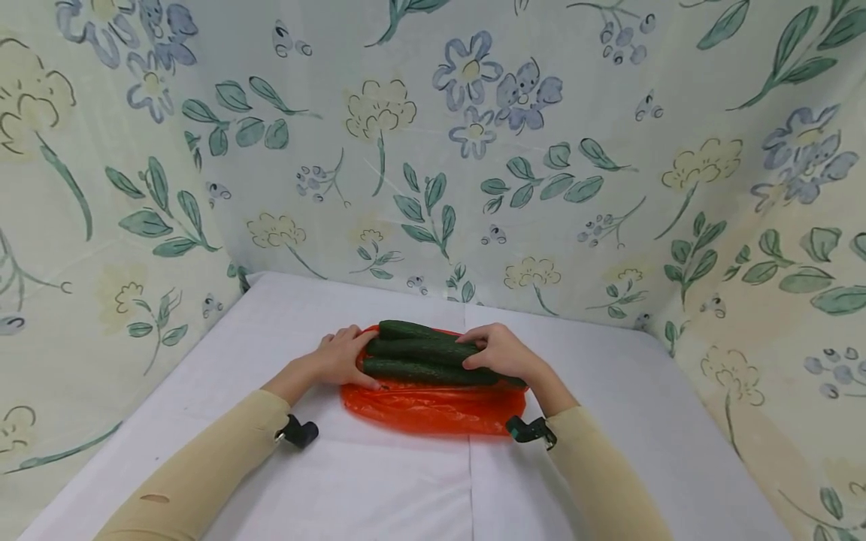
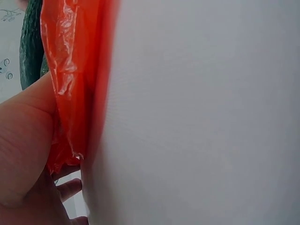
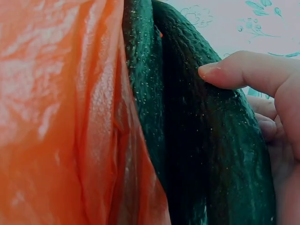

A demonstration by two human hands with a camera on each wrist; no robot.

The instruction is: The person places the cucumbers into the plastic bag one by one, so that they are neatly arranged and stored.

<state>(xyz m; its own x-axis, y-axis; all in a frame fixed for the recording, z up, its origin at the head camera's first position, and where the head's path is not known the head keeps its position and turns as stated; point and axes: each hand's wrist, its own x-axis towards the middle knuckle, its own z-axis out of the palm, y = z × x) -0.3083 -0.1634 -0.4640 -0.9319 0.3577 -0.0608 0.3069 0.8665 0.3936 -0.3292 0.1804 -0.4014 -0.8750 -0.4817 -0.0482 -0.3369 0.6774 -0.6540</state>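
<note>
Several dark green cucumbers (image 1: 422, 371) lie side by side in a red plastic bag (image 1: 433, 412), whose near side is spread in front of them. My left hand (image 1: 341, 359) grips the bag at its left end, with the thumb on the near side; the left wrist view shows the thumb against the bag's edge (image 2: 70, 93), beside a cucumber (image 2: 30, 51). Toward the right end, my right hand (image 1: 504, 352) holds a cucumber (image 3: 234, 140). Its thumb presses the near face, and its other fingers are partly hidden behind.
A white cloth (image 1: 379, 481) covers the table, with a crease down the middle. Flower-patterned curtain (image 1: 433, 188) stands behind the table and along both sides. Black wrist cameras (image 1: 300, 432) are worn at both sleeves.
</note>
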